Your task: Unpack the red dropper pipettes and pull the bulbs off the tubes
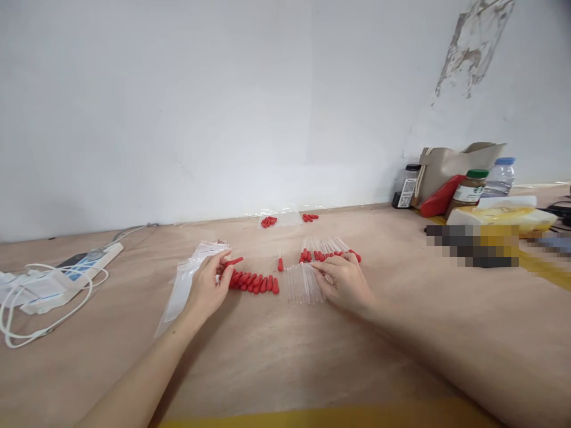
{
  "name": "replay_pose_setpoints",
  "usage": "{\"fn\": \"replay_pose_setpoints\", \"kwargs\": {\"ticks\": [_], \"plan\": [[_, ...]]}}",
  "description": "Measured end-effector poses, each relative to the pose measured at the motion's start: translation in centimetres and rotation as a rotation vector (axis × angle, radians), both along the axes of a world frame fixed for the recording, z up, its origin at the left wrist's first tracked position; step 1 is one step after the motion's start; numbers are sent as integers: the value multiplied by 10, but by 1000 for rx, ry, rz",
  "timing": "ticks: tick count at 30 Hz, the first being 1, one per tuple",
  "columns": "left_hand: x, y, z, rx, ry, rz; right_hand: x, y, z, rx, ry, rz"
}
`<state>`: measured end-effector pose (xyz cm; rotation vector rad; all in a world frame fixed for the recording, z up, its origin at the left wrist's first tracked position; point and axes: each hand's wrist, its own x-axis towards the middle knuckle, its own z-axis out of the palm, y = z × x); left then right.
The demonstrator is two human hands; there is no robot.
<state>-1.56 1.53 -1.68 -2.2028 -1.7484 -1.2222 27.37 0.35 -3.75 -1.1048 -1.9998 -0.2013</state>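
Observation:
My left hand (209, 286) pinches a red rubber bulb (234, 261) between thumb and fingers, just above a row of several loose red bulbs (254, 283) on the wooden table (285, 356). My right hand (343, 280) has its fingers closed on a clear glass tube at the edge of a batch of bare clear tubes (302, 283). Behind that hand lie finished droppers with red bulbs fitted (329, 252). One single red-capped dropper (281, 263) lies between the two groups.
Clear plastic bags (187, 279) lie left of my left hand. More red bulbs on plastic (285, 220) sit by the wall. A white device with cables (49, 285) is at far left. Bottles, a jar (468, 190), a beige bag and tissue pack (504, 217) crowd the right.

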Motion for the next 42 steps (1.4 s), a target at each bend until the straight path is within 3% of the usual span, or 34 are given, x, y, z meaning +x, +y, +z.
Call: {"fn": "replay_pose_setpoints", "kwargs": {"ticks": [6, 11, 15, 18, 21, 24, 29, 36, 39, 42], "plan": [[-13, 4, 0, -27, 146, 40, -23, 16, -2, 17, -77, -50], [-19, 7, 0, -87, 184, 47, -29, 12, -8, -9, -214, -99], [-16, 3, 1, -135, 179, 2, -29, 5, -7, -101, -213, -45], [-10, -2, 2, -54, 145, -8, -29, 3, -7, -133, -217, 4], [-2, -6, 7, 18, 151, -17, -29, 2, -8, -146, -232, 26], [13, -4, 17, -12, 205, -4, -28, 2, -8, -160, -237, 40], [53, 17, 34, -274, 410, 39, -24, 3, -2, -159, -153, 6], [96, 57, 20, -546, 489, 109, 0, 10, 19, -176, 18, -127], [100, 64, 16, -568, 483, 124, 12, 10, 13, -199, 58, -139], [99, 61, 17, -488, 470, 141, 19, 8, -2, -143, 120, -144]]}}
